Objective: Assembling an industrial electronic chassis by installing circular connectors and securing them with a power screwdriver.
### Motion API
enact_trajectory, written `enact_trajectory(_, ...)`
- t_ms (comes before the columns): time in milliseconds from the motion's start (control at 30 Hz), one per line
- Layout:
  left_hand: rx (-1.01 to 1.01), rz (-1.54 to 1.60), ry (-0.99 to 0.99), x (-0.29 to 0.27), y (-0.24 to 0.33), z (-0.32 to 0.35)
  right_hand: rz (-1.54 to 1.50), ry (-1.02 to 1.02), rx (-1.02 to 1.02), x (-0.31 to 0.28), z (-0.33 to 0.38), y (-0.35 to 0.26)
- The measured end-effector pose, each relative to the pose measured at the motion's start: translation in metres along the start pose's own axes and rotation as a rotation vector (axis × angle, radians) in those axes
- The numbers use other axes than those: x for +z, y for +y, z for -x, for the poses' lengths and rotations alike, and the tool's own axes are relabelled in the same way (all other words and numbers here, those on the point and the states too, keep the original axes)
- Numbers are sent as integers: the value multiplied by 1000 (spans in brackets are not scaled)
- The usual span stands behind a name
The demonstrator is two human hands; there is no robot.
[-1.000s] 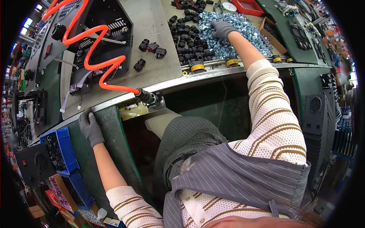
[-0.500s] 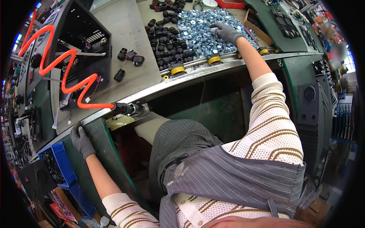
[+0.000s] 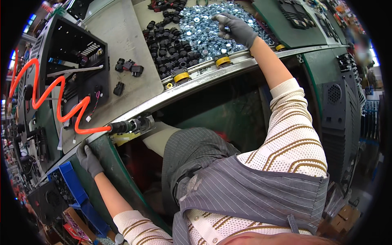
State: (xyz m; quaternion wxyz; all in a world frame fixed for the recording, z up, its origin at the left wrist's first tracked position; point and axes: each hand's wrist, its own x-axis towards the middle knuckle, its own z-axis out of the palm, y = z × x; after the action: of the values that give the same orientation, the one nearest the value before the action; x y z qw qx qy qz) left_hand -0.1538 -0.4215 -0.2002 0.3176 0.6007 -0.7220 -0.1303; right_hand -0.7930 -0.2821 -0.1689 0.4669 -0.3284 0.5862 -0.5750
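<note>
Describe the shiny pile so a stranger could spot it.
Find the silver rail edging the workbench. Just beyond it, at the right gloved hand, spreads a heap of small shiny pieces. Unlike the black parts to its left, it glitters bluish-silver.

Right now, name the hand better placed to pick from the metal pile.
Probably the right hand: it is at the metal pile; the left hand is far off, by the green panel.

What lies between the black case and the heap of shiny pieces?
In the head view: a few dark parts on the grey bench top, then a cluster of black fittings bordering the heap.
</note>
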Motion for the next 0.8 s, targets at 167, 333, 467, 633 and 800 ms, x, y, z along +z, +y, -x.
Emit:
enact_trajectory(167,-31,113,12,-3,-11,2,793,383,-156,-85,-7,-11)
enact_trajectory(333,-57,154,10,2,-6,-2,1553,867,116,-148,18,1)
enact_trajectory(467,-65,176,-1,0,-11,0,1654,757,191,-123,23,-8)
enact_trajectory(633,-77,250,17,1,-9,-1,1681,678,176,-81,26,-10)
enact_trajectory(800,-62,163,36,-1,-10,0,1725,522,104,-20,33,-12)
